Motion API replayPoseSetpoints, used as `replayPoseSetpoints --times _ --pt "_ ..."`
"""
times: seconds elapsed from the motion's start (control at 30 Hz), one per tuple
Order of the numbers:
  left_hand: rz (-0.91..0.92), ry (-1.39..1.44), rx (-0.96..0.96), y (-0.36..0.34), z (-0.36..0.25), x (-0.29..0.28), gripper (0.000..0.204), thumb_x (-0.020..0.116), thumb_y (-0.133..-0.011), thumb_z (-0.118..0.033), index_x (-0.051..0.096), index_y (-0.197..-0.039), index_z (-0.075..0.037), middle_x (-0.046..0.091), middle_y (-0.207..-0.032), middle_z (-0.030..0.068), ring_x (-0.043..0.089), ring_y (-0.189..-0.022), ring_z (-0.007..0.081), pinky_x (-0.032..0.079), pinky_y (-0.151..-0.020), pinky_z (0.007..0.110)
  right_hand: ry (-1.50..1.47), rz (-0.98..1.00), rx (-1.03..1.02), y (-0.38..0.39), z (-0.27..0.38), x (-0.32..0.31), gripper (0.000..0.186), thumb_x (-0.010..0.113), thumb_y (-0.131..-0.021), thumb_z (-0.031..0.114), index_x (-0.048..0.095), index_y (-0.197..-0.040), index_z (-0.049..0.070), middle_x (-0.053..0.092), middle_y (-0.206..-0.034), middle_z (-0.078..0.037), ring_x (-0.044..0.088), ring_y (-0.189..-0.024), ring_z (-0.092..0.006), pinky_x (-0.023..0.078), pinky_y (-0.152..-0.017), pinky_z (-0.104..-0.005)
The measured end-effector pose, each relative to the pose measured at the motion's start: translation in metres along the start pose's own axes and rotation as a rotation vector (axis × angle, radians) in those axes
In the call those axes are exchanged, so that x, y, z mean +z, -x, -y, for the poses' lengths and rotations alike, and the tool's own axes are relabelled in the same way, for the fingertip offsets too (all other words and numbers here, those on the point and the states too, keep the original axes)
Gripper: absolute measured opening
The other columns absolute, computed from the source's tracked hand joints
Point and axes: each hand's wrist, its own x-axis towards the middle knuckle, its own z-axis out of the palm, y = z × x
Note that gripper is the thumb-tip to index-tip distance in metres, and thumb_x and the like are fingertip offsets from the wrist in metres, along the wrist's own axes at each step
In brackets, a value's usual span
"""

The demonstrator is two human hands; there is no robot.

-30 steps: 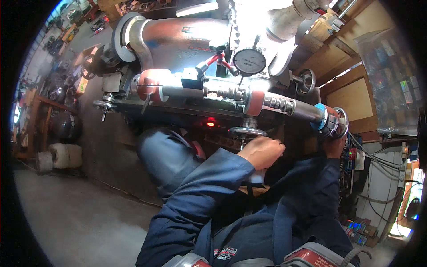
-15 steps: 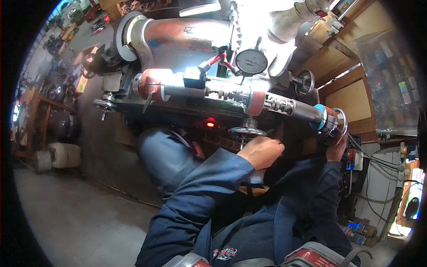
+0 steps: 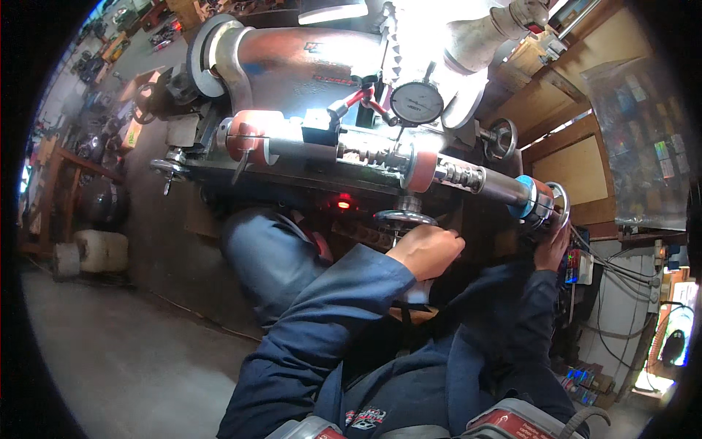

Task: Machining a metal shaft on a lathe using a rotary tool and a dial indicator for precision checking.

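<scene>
My left hand [image 3: 428, 252] is closed in a fist right beside a horizontal handwheel [image 3: 404, 219] at the front middle of the machine. Its fingertips are hidden, so what they hold cannot be seen. Farther right, my right hand [image 3: 552, 247] wraps the lower rim of an upright handwheel [image 3: 561, 203] at the workhead's end. Above the hands, a long lobed shaft [image 3: 461, 174] lies across the machine, held in a blue-ringed clamp [image 3: 528, 196] and two red-brown clamps [image 3: 420, 170]. A round dial gauge [image 3: 417, 102] on a red-jointed arm stands over the shaft.
Behind the shaft are a large grinding wheel guard [image 3: 208, 55] and a red-brown cylindrical housing [image 3: 314, 51]. Another handwheel [image 3: 170, 170] sits at the left end, one more [image 3: 501, 139] at the back right. Cables [image 3: 621, 267] hang at right. A red lamp [image 3: 343, 205] glows below the table.
The whole view has turned very slightly. Both hands stay at the same handwheels, with no clear movement of the shaft or clamps.
</scene>
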Motion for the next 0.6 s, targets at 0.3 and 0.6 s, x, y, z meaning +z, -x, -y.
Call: replayPoseSetpoints --times 0.3,0.6 --pt "0.009 0.021 -0.02 0.0 0.002 -0.001 0.02 0.062 -0.093 -0.021 0.065 -0.089 -0.002 0.067 -0.091 0.0161 0.07 -0.085 0.0333 0.056 -0.071 0.042 -0.059 -0.149 0.109 0.031 0.033 0.029 0.069 0.039 -0.104 0.05 0.023 -0.151 0.001 0.049 -0.135 -0.029 0.053 -0.123 -0.0427 0.04 -0.104 -0.0483" --pt "0.02 0.006 -0.03 -0.002 0.002 0.0 0.019 0.062 -0.093 -0.022 0.065 -0.089 -0.003 0.067 -0.092 0.0158 0.07 -0.083 0.0336 0.056 -0.071 0.043 0.0 -0.223 0.146 0.033 0.024 0.038 0.067 0.042 -0.105 0.044 0.025 -0.15 -0.002 0.044 -0.139 -0.03 0.049 -0.127 -0.0424 0.039 -0.105 -0.0481"
